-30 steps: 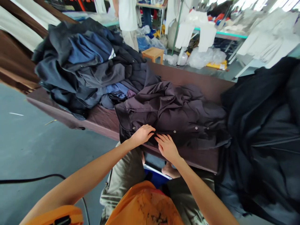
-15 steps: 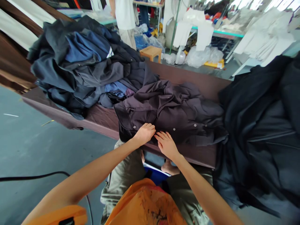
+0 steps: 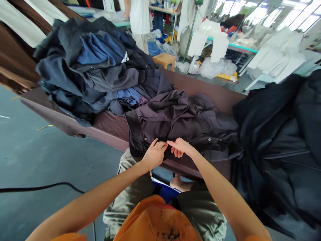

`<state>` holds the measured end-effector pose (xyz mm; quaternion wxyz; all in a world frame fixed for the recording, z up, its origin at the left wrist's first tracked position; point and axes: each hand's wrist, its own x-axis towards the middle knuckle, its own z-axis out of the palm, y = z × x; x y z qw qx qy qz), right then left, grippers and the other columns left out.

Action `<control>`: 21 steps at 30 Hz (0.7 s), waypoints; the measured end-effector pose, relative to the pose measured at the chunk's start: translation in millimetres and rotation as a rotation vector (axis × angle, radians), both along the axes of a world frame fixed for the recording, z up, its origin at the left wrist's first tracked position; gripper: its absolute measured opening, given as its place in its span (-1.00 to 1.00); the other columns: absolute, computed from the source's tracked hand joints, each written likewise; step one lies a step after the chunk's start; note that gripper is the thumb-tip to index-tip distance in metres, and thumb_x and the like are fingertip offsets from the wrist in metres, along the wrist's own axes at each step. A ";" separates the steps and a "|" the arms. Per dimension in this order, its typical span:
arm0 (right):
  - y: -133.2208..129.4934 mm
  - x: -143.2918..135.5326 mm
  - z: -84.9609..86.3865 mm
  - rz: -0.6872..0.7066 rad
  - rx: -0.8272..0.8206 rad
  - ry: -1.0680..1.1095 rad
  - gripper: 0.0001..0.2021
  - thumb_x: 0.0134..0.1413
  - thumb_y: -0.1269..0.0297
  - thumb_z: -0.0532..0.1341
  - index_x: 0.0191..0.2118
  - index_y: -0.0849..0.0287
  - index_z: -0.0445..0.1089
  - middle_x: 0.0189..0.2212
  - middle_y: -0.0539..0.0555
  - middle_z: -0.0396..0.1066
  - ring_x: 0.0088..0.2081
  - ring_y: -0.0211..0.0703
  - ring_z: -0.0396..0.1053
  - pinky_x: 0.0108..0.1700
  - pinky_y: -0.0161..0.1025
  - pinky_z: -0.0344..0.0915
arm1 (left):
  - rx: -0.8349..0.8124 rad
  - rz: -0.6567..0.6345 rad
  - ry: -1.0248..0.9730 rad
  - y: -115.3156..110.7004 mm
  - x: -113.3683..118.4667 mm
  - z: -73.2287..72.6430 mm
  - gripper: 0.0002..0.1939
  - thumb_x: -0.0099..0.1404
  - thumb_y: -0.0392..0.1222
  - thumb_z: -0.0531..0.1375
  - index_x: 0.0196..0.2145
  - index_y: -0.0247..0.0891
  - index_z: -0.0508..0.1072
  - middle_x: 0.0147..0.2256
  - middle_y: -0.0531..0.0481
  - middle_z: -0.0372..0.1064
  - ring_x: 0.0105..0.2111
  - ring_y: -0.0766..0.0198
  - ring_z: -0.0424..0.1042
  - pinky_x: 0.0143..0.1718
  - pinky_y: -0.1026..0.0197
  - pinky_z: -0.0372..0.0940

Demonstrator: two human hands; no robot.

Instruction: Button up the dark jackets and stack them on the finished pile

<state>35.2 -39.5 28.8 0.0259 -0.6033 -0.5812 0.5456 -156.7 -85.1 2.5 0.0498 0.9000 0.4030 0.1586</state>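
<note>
A dark garment (image 3: 190,117) with round metal snaps lies spread along the near edge of a brown cloth-covered bench (image 3: 112,130). My left hand (image 3: 154,154) is closed on the garment's front edge, its fingertips pinching the dark fabric to the right of one snap. My right hand (image 3: 180,146) meets it from the right; its thumb and forefinger are pressed to the same edge and the other fingers curl beneath. The fingertips of both hands nearly touch. Any small thing between them is too small to make out.
A heap of dark and blue clothes (image 3: 100,67) covers the bench's left part. More black garments (image 3: 281,140) hang at the right. Beyond stand a wooden stool (image 3: 165,59), a person in white (image 3: 140,20) and tables with white garments (image 3: 278,53).
My right hand has turned from lying flat-fingered on the fabric to a pinch with curled fingers. My left hand has shifted slightly lower. The whole view has tilted a little.
</note>
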 end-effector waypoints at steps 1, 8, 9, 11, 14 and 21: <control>5.8 -0.4 -1.9 0.018 -0.057 -0.009 -0.28 0.15 -0.38 0.03 -0.57 0.26 0.41 -0.71 0.17 0.41 -0.72 -0.20 0.36 -0.68 -0.35 0.30 | 0.003 0.004 -0.044 0.9 -1.4 -3.6 -0.50 0.24 -0.45 0.03 0.13 -0.32 0.39 0.02 -0.20 0.40 0.08 0.08 0.37 0.33 -0.14 0.08; 20.1 1.1 -8.7 0.057 -0.247 -0.045 -0.25 0.01 -0.46 0.11 -0.50 0.30 0.45 -0.63 0.23 0.49 -0.66 -0.14 0.44 -0.66 -0.35 0.35 | 0.033 -0.058 -0.231 4.9 -9.8 -22.2 -0.55 0.25 -0.46 0.01 0.06 -0.38 0.43 0.02 -0.21 0.43 0.12 0.10 0.37 0.31 -0.10 0.19; 20.4 1.3 -8.1 0.059 -0.264 -0.041 -0.25 -0.01 -0.46 0.12 -0.50 0.30 0.45 -0.63 0.22 0.49 -0.65 -0.14 0.45 -0.65 -0.36 0.35 | 0.034 -0.055 -0.261 5.3 -10.6 -23.6 -0.56 0.25 -0.46 0.01 0.05 -0.38 0.44 0.02 -0.21 0.43 0.11 0.11 0.38 0.31 -0.09 0.20; 20.4 1.5 -6.6 0.066 -0.284 -0.027 -0.25 -0.04 -0.47 0.14 -0.50 0.30 0.45 -0.62 0.22 0.49 -0.64 -0.13 0.46 -0.65 -0.37 0.36 | 0.022 -0.025 -0.325 6.0 -11.6 -26.1 -0.59 0.25 -0.47 0.01 0.00 -0.37 0.46 0.02 -0.20 0.42 0.10 0.12 0.39 0.29 -0.07 0.23; 19.9 1.0 -4.8 0.068 -0.293 -0.014 -0.28 -0.06 -0.45 0.18 -0.51 0.30 0.45 -0.61 0.21 0.50 -0.62 -0.12 0.48 -0.64 -0.37 0.37 | -0.039 0.042 -0.408 7.2 -12.5 -29.0 -0.63 0.25 -0.48 0.01 -0.09 -0.33 0.48 0.05 -0.17 0.40 0.09 0.13 0.39 0.20 0.00 0.33; 25.5 -2.0 -5.1 0.075 -0.369 -0.055 -0.36 0.04 -0.32 0.23 -0.53 0.30 0.44 -0.63 0.20 0.48 -0.61 -0.10 0.49 -0.62 -0.34 0.38 | -0.187 0.100 -0.596 23.9 -5.7 -5.4 -0.68 0.24 -0.53 -0.01 -0.23 -0.28 0.45 -0.15 -0.09 0.46 -0.12 0.22 0.47 -0.01 0.10 0.41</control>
